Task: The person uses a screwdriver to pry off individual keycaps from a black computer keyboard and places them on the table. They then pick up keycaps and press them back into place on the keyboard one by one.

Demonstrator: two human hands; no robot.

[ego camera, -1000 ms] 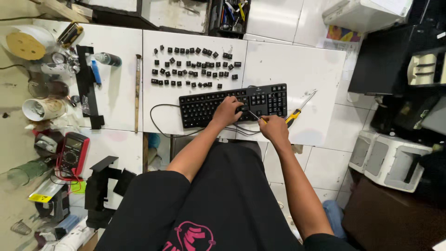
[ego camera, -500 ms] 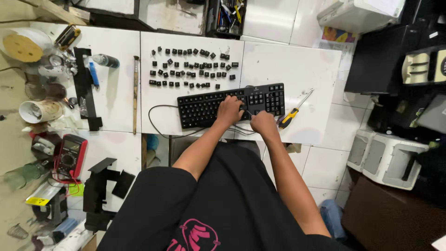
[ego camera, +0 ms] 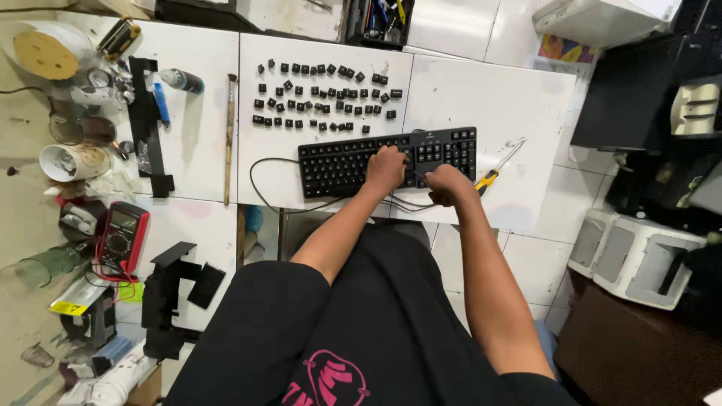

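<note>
A black keyboard with several keys removed lies on the white table. My left hand rests on its middle, fingers curled down over the keys. Just right of it, at the keyboard's front edge, my right hand is closed on a thin dark tool whose tip points toward my left hand. Several loose black keycaps are spread in rows behind the keyboard. A yellow-handled screwdriver lies to the right of my right hand.
A long brush lies left of the keycaps. Further left are a black bar, cups, a red multimeter and black brackets. A white printer and black boxes stand on the right. The keyboard cable loops off the table's front edge.
Both hands stay at the keyboard. My right hand has moved up from below the keyboard's front edge to rest against it, nearer my left hand.
</note>
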